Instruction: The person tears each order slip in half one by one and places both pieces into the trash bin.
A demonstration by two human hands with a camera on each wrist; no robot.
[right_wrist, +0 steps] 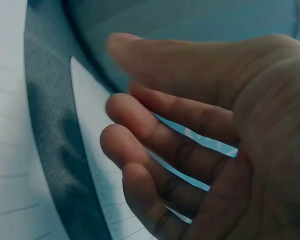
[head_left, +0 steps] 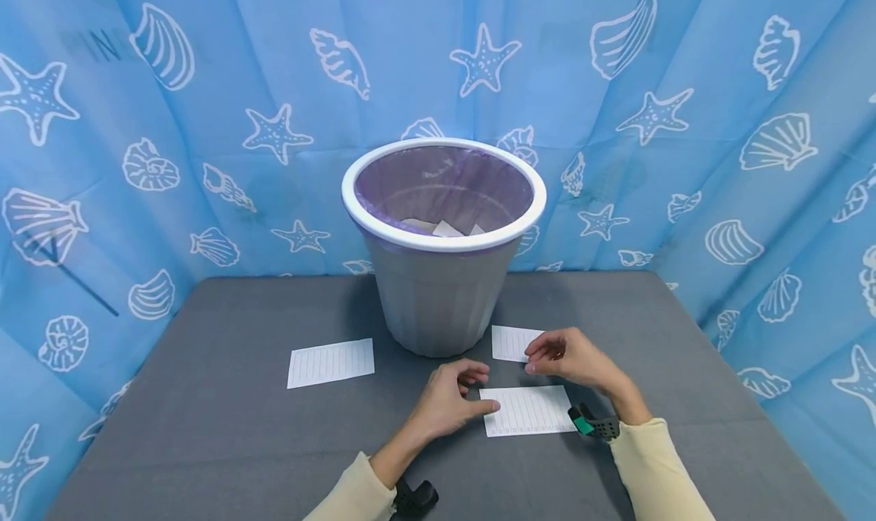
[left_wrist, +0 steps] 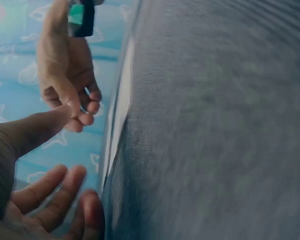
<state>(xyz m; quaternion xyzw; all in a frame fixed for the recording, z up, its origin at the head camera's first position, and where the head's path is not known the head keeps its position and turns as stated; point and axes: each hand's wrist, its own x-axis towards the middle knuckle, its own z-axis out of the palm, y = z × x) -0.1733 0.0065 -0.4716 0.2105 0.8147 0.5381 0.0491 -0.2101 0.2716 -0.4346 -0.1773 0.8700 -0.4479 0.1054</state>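
Note:
My left hand (head_left: 441, 403) is at the left end of a white lined paper slip (head_left: 530, 413). Its thumb tip overlaps that edge in the head view, and the fingers are loosely bent with nothing in them. Over the right end of a second lined slip (head_left: 509, 344), farther back, hovers my right hand (head_left: 575, 360). In the right wrist view, the right hand's relaxed fingers (right_wrist: 135, 145) and thumb are apart and hold nothing, with the slip's pointed corner (right_wrist: 90, 115) behind them. The left wrist view has both hands above the table, the slips edge-on.
Behind the slips stands a grey waste bin (head_left: 438, 300) with a white rim and purple liner; white paper pieces (head_left: 447, 230) lie inside. A third lined slip (head_left: 331, 363) lies left of it on the grey tablecloth (head_left: 226, 414). A blue seashell curtain (head_left: 411, 49) hangs behind.

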